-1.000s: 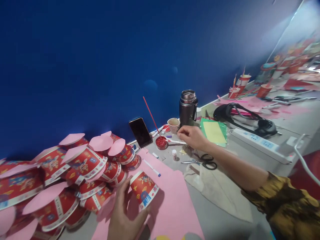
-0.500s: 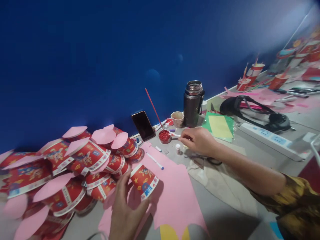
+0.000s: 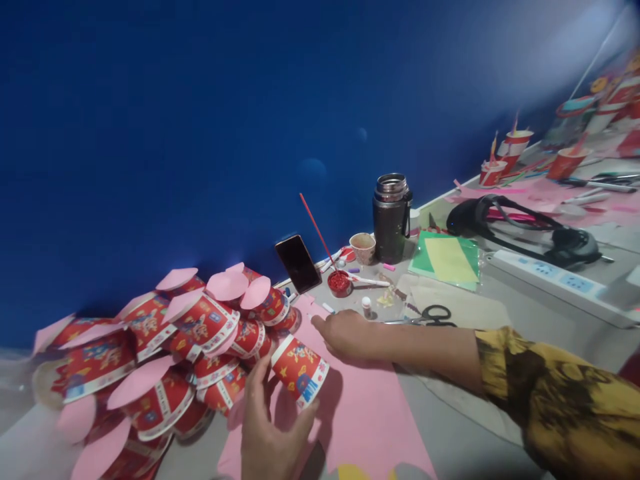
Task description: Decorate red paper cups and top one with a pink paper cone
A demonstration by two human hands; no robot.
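Observation:
My left hand [image 3: 280, 413] grips a red paper cup [image 3: 300, 367] with cartoon prints and a white rim, tilted, thumb on one side and fingers on the other. My right hand [image 3: 350, 335] is over the pink paper [image 3: 370, 407], its fingers closed at a white marker pen [image 3: 311, 319]; only a small white end shows past the fingertips. Behind it stands a small dish of red paste [image 3: 340, 284] with a thin red stick [image 3: 317, 223] upright in it and a white-handled tool [image 3: 370, 281] across its rim.
Stacked red cups with pink paper discs [image 3: 195, 313] crowd the left. A phone [image 3: 299, 262] leans on the blue wall beside a paper cup [image 3: 363, 247] and a steel flask [image 3: 391, 220]. Scissors [image 3: 435, 313], green paper [image 3: 420, 259] and a power strip [image 3: 550, 277] lie to the right.
My right hand has let go of the white-handled tool at the red dish and moved left and down to the marker pen. My left hand still holds the cup.

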